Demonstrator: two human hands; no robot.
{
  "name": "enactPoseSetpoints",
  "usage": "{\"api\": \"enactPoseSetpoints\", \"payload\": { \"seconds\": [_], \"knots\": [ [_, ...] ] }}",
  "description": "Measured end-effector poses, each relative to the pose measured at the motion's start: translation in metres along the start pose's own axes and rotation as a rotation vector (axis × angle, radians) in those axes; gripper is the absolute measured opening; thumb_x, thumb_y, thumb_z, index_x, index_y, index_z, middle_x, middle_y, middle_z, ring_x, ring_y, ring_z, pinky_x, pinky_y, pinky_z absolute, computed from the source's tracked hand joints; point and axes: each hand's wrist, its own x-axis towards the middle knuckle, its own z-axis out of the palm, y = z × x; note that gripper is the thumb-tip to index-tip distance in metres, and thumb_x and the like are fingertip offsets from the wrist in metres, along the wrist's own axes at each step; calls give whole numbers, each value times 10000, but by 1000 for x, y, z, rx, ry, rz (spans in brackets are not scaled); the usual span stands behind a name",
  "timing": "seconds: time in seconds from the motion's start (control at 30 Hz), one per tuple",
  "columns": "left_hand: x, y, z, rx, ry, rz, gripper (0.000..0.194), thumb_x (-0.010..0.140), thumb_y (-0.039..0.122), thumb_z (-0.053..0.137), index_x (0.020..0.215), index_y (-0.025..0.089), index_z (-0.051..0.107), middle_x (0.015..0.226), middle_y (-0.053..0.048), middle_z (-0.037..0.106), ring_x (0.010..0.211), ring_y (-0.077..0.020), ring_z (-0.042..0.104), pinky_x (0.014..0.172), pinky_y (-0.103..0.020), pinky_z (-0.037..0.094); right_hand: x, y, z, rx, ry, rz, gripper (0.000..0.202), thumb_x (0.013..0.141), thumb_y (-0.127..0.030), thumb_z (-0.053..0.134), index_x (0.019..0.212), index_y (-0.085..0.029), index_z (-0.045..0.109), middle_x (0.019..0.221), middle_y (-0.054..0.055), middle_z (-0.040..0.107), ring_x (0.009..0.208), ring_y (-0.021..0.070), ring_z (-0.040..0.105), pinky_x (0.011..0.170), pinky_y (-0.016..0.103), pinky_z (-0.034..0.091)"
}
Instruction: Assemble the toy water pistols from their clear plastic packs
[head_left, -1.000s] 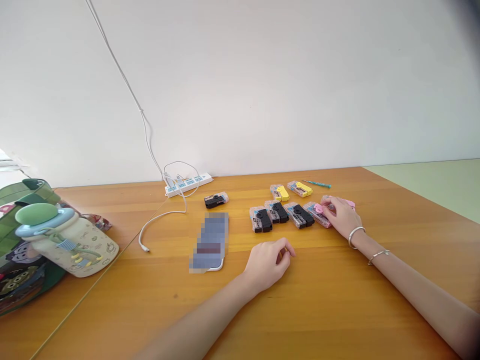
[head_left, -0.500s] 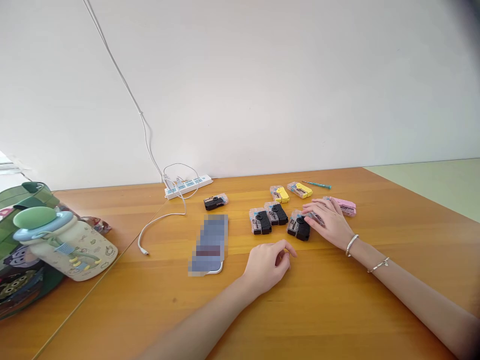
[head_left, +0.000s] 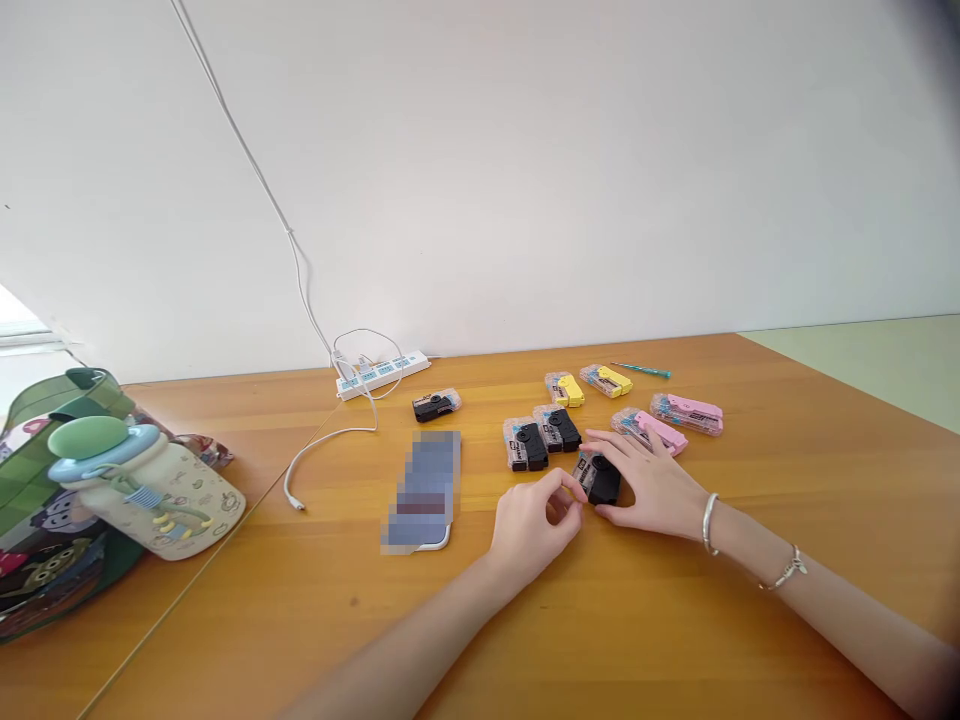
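My right hand is closed round a flat black-and-clear plastic piece with a printed label and a round pivot. Its fingers cross the far end and its thumb lies along the near side. My left hand is curled, thumb and index fingertip pinched together at that piece's near left corner; what is between them is hidden. Two similar black pieces lie just beyond my left hand. Past my right fingers are two pink-and-clear pieces, the nearer one partly covered by a finger.
Two yellow-and-clear pieces and a thin teal tool lie farther back. Another black piece sits by a phone. A power strip, white cable, bottle and green bag occupy the left.
My right hand has come from the pink piece down and left onto the black piece, which has moved slightly nearer. My left index finger and thumb have closed together. The view has shifted slightly.
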Motion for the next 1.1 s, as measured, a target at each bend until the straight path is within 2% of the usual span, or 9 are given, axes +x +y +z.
{"api": "enactPoseSetpoints", "payload": {
  "seconds": [0.1, 0.23, 0.3, 0.43, 0.63, 0.77, 0.87, 1.0, 1.1],
  "knots": [
    [2, -3, 0, -45, 111, -20, 122, 801, 205, 450, 856, 241, 552, 808, 37, 650, 748, -129, 574, 669, -233, 423, 1, -13, -3, 55, 43, -59, 502, 648, -269, 583, 1142, -233, 505, 1263, 108, 512, 1123, 306, 487, 959, 515, 354],
    [5, -6, 0, -181, 229, -66, 167, 865, 270, 408, 977, 213, 518, 1001, -28, 611, 886, -154, 551, 793, -272, 437, -1, -29, -1, 148, 104, -203, 584, 666, -245, 591, 1229, -219, 438, 1292, 119, 466, 1226, 313, 377, 988, 491, 360],
    [5, -6, -1, -256, 206, -82, 241, 891, 316, 376, 1078, 211, 486, 1072, -46, 593, 941, -164, 550, 848, -290, 430, -3, -35, 2, 201, 116, -265, 645, 676, -261, 599, 1280, -200, 378, 1291, 127, 460, 1266, 308, 330, 1017, 489, 340],
    [2, -3, -4, -325, 74, -90, 354, 923, 376, 293, 1232, 248, 407, 1132, -38, 594, 1013, -181, 553, 918, -325, 406, -6, -38, 4, 293, 104, -299, 750, 672, -318, 632, 1332, -173, 306, 1311, 153, 434, 1271, 305, 329, 1016, 485, 348],
    [3, -8, -2, -345, -51, -53, 382, 916, 389, 325, 1265, 240, 369, 1095, -44, 605, 1005, -194, 559, 884, -325, 431, -5, -28, 0, 379, 26, -339, 818, 649, -313, 668, 1354, -194, 270, 1374, 156, 357, 1285, 296, 321, 1016, 459, 355],
    [7, -10, -3, -512, -74, -27, 408, 896, 398, 391, 1258, 212, 354, 1184, -81, 537, 1013, -188, 547, 835, -293, 460, -4, -24, -5, 376, 1, -349, 796, 692, -301, 661, 1363, -206, 244, 1424, 152, 287, 1319, 271, 284, 1040, 441, 337],
    [9, -10, -6, -636, -71, -36, 425, 891, 420, 404, 1259, 218, 342, 1171, -79, 536, 1002, -177, 543, 839, -287, 461, -3, -22, -11, 372, -7, -313, 696, 759, -283, 609, 1358, -221, 260, 1447, 144, 266, 1321, 255, 297, 1040, 427, 345],
    [12, -11, -9, -695, -27, -120, 414, 889, 431, 406, 1253, 244, 342, 1071, -45, 576, 905, -154, 565, 784, -268, 473, -1, -17, -16, 358, 17, -318, 552, 824, -250, 533, 1331, -233, 316, 1446, 121, 296, 1327, 237, 291, 1047, 428, 341],
    [13, -11, -9, -756, -8, -182, 398, 887, 429, 409, 1247, 271, 343, 1100, -34, 566, 895, -149, 567, 713, -242, 478, 1, -10, -15, 339, 35, -334, 483, 861, -253, 490, 1323, -246, 351, 1429, 100, 342, 1326, 234, 293, 1061, 441, 315]
  ]
}}
